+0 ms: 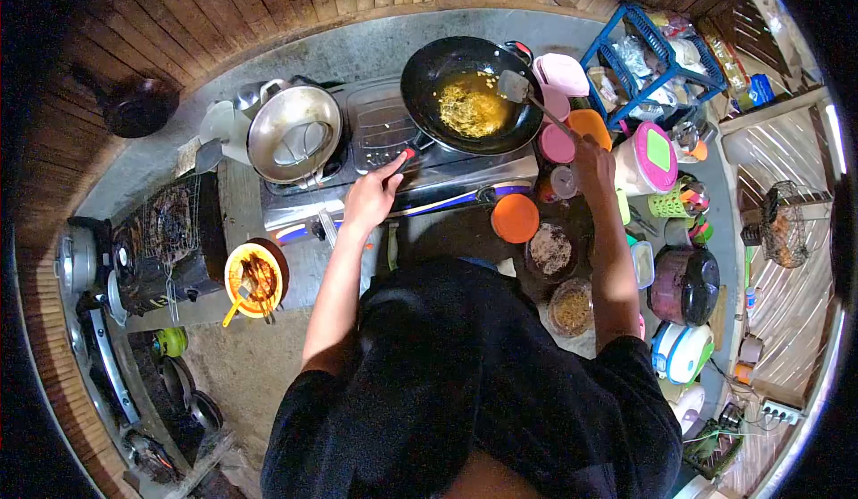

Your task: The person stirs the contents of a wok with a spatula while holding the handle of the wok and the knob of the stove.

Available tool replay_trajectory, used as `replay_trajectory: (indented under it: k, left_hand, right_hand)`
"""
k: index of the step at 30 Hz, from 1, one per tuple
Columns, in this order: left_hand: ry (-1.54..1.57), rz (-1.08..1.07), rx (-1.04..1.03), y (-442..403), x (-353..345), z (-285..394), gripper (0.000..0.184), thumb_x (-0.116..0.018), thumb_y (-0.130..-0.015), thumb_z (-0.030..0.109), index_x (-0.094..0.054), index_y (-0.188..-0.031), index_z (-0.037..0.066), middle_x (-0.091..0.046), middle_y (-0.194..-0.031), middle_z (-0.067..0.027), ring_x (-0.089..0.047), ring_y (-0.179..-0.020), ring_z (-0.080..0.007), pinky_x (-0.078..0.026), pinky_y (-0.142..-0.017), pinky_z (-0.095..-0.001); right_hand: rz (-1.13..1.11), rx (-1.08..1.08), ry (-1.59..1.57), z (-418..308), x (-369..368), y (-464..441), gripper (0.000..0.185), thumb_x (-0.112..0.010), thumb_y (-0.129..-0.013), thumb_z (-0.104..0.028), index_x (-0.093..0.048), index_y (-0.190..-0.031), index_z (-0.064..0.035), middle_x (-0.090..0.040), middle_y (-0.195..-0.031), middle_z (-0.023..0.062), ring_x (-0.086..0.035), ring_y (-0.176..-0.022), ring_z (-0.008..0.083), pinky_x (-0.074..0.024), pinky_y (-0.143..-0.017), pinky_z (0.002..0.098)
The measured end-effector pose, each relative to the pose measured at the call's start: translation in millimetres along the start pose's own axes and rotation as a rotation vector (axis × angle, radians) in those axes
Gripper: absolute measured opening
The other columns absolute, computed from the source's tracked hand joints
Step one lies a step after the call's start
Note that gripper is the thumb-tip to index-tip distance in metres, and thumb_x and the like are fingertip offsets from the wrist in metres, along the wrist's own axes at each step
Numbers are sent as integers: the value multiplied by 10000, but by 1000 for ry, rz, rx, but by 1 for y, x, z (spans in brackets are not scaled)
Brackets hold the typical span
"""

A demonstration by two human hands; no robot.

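Black wok [425, 79] up on the right side of the stove [380, 110], and golden oil [487, 110] is frothing around a heap of pale yellow bits inside! Right hand [590, 161] comes in from the side, fingers wrapped firmly around the long handle of the spatula [514, 86], its flat blade tilted against the wok's right inner wall. Over on the near-left, the left hand [371, 202] has its fingertips at the red tip of the wok's handle [407, 156]; whether they're clamped on it, you cannot tell from here. Steel pan [311, 106] occupies the left burner, a wire strainer [308, 142] lying inside. Just before the stove's right end sits an orange lid [515, 219], with a bowl of pale crumbs [550, 251] close beside it.
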State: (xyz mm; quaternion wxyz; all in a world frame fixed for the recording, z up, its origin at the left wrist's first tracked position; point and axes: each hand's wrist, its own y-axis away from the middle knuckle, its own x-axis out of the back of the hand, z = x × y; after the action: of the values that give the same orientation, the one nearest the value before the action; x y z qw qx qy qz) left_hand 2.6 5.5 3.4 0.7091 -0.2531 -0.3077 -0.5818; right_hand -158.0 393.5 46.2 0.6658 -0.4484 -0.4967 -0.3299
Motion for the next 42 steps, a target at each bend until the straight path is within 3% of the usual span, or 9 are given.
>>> replay_trajectory:
  k: [8,11,18,24,27,30,37,39,42]
  left_hand:
    - [-16,-33,45,-1,1,0,394,-593,-938,303,-559,-1322,387,-669,-1153,-88,-650,-985,-365,-529,-849,-447]
    - [-25,-51,79,0,4,4,397,-591,-938,307,-555,-1324,395,-666,-1160,-86,-647,-992,-365,-529,-849,-447]
    - [-11,-27,43,-1,3,1,402,-590,-940,314,-546,-1328,407,-664,-1161,-96,-644,-997,-368,-526,-850,-447]
    - [-26,-54,75,-1,5,2,400,-588,-943,318,-542,-1329,413,-663,-1158,-102,-641,-998,-372,-522,-856,-450]
    - [3,-13,21,-2,2,-2,400,-594,-939,317,-547,-1325,411,-669,-1128,-120,-642,-978,-382,-524,-841,-456]
    - [10,-15,35,-3,0,-5,399,-600,-934,314,-553,-1320,406,-674,-1101,-132,-643,-960,-389,-526,-823,-461]
    - [8,-7,18,-3,1,-5,401,-603,-931,315,-558,-1320,398,-671,-1097,-139,-645,-949,-393,-524,-811,-470]
    - [17,-25,32,-3,1,-6,400,-602,-931,316,-559,-1320,399,-670,-1099,-139,-645,-948,-393,-523,-811,-472]
    - [15,18,-14,-2,-1,-6,399,-602,-931,317,-559,-1320,399,-671,-1096,-138,-644,-946,-393,-521,-811,-476]
  right_hand:
    - [-321,7,-349,-12,7,4,263,-572,-857,-78,-683,-1096,-64,-680,-878,231,-668,-817,402,-524,-712,491]
    - [-380,133,-327,-20,-2,2,308,-506,-881,-95,-671,-1142,-92,-683,-924,239,-676,-847,415,-527,-755,516]
    - [-382,6,-642,-43,11,-3,295,-567,-895,-88,-656,-1174,-52,-691,-904,212,-670,-868,398,-515,-758,455]
    - [-126,11,-309,-38,34,-8,326,-538,-880,-62,-654,-1183,-87,-689,-980,187,-667,-836,384,-528,-721,462]
    - [-9,71,-97,-10,16,-14,283,-559,-875,-119,-667,-1137,-124,-678,-888,158,-678,-763,349,-525,-612,480]
    - [52,138,107,-18,43,-23,171,-561,-860,-151,-649,-967,-51,-654,-783,138,-661,-695,311,-522,-555,438]
    - [199,309,321,-13,63,-30,147,-595,-790,-166,-674,-816,-45,-670,-768,152,-678,-691,315,-543,-575,445]
    - [-263,249,158,-18,80,-37,218,-547,-844,-137,-679,-1014,-99,-681,-806,177,-681,-784,363,-550,-673,469]
    - [-384,279,40,-28,78,-39,218,-541,-842,-119,-692,-998,-98,-688,-859,184,-677,-829,378,-543,-726,480]
